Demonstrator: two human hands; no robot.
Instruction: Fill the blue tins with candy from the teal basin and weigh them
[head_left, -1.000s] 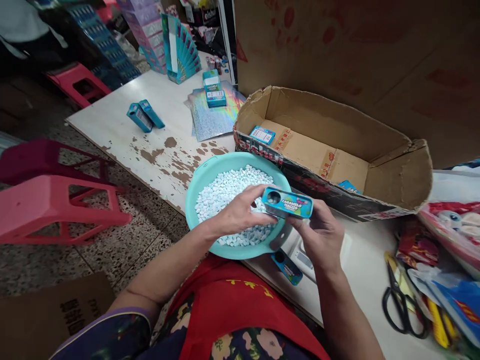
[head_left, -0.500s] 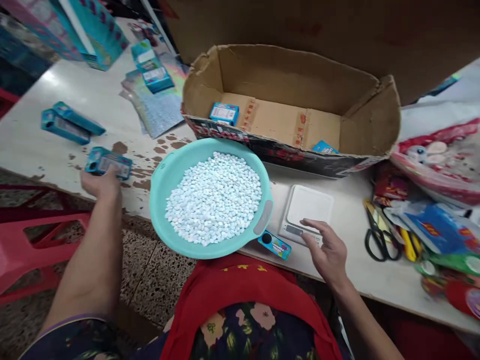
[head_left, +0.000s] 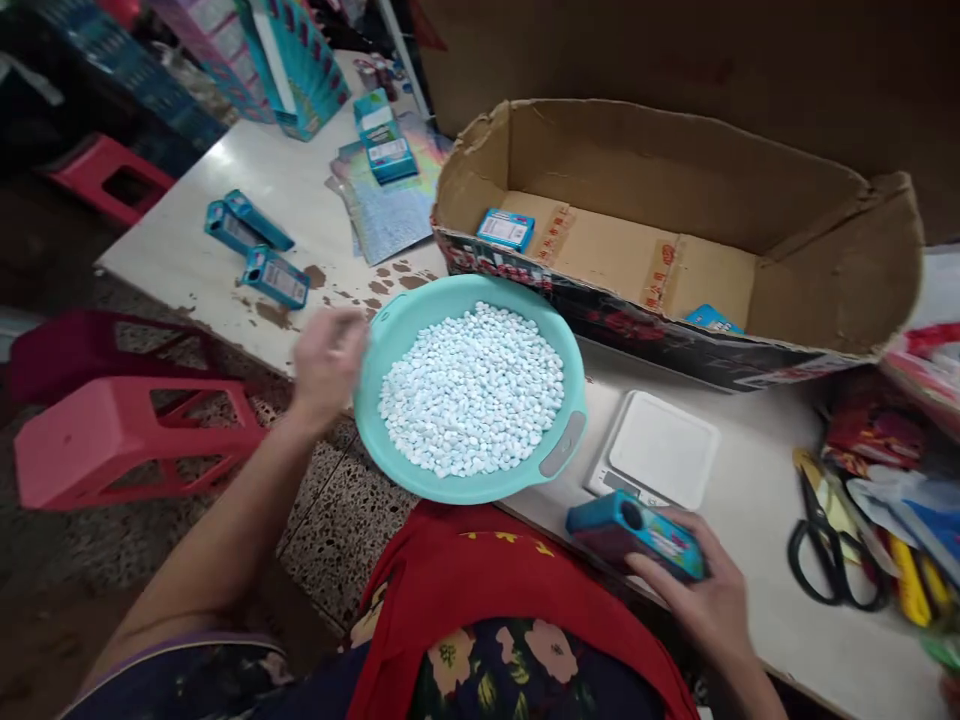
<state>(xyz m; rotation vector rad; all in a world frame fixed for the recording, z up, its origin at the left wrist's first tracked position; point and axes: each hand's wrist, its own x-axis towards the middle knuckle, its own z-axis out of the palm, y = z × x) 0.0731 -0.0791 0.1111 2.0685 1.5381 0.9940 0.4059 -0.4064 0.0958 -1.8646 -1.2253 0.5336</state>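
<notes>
My right hand point(head_left: 712, 590) grips a small blue candy box point(head_left: 637, 535) by its right end, thumb on the near side and fingers behind. A dark round hole shows on the box's face. My left hand point(head_left: 330, 362), smeared by motion, is beside the left rim of a turquoise basin point(head_left: 468, 488); whether it touches the rim I cannot tell. White and pale blue candies point(head_left: 472, 390) fill much of the basin. A white kitchen scale point(head_left: 660, 450) lies just beyond the held box. Left of the basin, another blue box point(head_left: 276, 278) lies near two more blue boxes point(head_left: 251, 222).
Behind the basin stands an open cardboard carton point(head_left: 675, 335) with two blue boxes inside. Black-handled scissors point(head_left: 832, 560) lie at the right among packets. Shiny sheets point(head_left: 397, 215) hold more blue boxes. Pink stools point(head_left: 135, 430) stand on the left floor.
My left hand has let go of a blue box on the left table and moved right to the basin. My right hand has picked up the blue box beside the scale. The view has shifted left.
</notes>
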